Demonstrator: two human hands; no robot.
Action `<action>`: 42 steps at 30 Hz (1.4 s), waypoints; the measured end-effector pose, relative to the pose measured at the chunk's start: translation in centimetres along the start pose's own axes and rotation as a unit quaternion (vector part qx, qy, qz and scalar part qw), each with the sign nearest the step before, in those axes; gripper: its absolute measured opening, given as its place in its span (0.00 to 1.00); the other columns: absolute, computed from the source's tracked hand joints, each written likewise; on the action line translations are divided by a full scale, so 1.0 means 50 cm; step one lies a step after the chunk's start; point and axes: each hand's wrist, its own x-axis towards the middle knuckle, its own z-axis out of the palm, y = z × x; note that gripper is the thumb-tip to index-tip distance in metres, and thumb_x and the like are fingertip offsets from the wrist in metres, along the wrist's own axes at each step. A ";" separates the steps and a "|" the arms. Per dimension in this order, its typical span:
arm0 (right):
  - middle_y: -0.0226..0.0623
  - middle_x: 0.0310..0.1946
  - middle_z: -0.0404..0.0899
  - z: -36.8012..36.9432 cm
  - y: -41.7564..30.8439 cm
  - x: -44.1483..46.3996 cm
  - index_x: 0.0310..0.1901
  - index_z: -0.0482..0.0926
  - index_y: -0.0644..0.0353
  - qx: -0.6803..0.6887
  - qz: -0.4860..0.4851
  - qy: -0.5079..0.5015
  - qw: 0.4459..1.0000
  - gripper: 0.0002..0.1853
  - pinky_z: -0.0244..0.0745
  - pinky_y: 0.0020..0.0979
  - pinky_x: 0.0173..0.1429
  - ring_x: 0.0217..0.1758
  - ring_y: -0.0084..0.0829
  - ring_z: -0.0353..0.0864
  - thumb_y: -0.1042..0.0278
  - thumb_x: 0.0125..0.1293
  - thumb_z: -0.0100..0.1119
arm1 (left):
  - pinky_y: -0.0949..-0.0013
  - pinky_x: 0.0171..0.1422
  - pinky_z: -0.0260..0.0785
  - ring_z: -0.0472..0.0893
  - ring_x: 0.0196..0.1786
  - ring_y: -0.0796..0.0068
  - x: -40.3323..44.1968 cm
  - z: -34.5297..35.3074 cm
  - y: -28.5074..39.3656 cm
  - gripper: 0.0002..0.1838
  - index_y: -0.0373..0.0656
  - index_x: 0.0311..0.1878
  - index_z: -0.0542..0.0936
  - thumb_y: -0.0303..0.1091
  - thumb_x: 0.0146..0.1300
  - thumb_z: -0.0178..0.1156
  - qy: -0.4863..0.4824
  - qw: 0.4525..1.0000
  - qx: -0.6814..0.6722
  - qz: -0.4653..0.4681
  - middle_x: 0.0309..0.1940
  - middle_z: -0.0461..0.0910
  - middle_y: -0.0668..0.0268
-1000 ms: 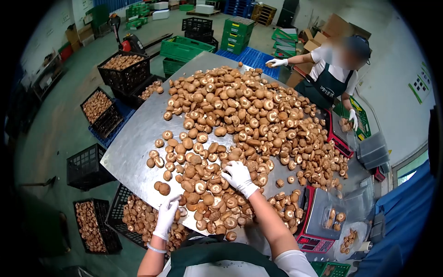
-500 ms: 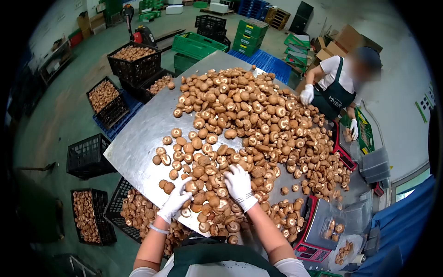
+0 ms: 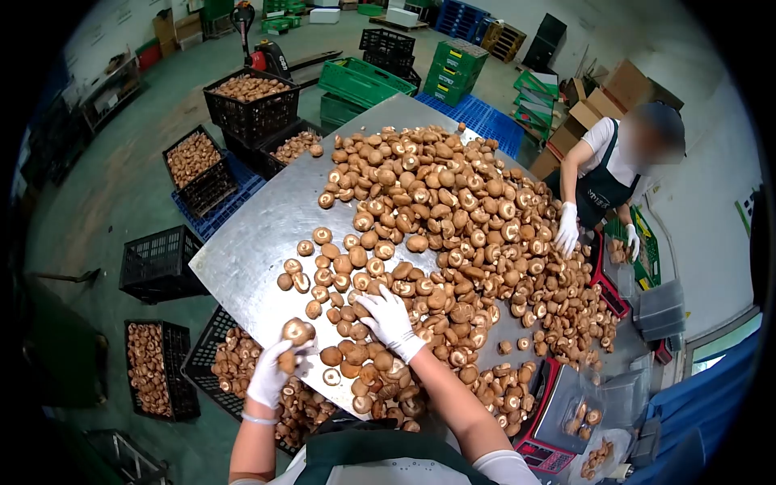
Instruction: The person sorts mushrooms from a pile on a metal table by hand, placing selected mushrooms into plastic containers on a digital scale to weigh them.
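My left hand (image 3: 272,373), in a white glove, is closed around a couple of brown shiitake mushrooms (image 3: 297,331) at the table's left edge, above a black crate (image 3: 204,356) filled with more of them. My right hand (image 3: 390,320), also gloved, rests with fingers apart on loose mushrooms near the front of the heap. That large mushroom heap (image 3: 477,214) spreads over the metal table (image 3: 242,250), some caps up, others showing pale stems.
Black crates of mushrooms (image 3: 158,372) stand on the floor at left. On the right are a red scale (image 3: 550,453) and clear plastic trays (image 3: 618,384). Across the table a co-worker (image 3: 602,166) in white gloves reaches into the heap. Green crates (image 3: 364,81) stand behind.
My left hand has moved left and down, away from the heap, lifting mushrooms. My right hand has shifted left over the pile. The co-worker's hand has moved down toward the heap.
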 end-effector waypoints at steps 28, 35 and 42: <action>0.45 0.34 0.80 0.005 -0.080 0.179 0.49 0.78 0.54 0.190 -0.104 -0.231 0.949 0.19 0.76 0.43 0.46 0.38 0.47 0.81 0.52 0.61 0.55 | 0.60 0.50 0.74 0.81 0.45 0.55 0.099 -0.040 0.032 0.20 0.42 0.53 0.78 0.33 0.56 0.62 0.133 0.683 0.691 0.193 0.45 0.80 0.56; 0.43 0.48 0.75 0.067 0.155 0.299 0.53 0.73 0.49 -0.087 0.105 -0.048 0.990 0.17 0.76 0.44 0.39 0.38 0.44 0.82 0.64 0.60 0.55 | 0.72 0.46 0.74 0.82 0.40 0.71 0.085 0.001 0.030 0.13 0.34 0.52 0.78 0.25 0.64 0.56 0.097 0.884 0.433 0.150 0.40 0.83 0.58; 0.42 0.43 0.83 0.036 0.091 0.190 0.52 0.79 0.51 0.248 0.158 0.025 0.955 0.17 0.77 0.36 0.44 0.41 0.41 0.83 0.53 0.68 0.52 | 0.71 0.46 0.74 0.80 0.42 0.70 0.122 0.057 -0.015 0.24 0.38 0.69 0.61 0.34 0.72 0.49 0.014 0.996 0.086 0.002 0.57 0.74 0.57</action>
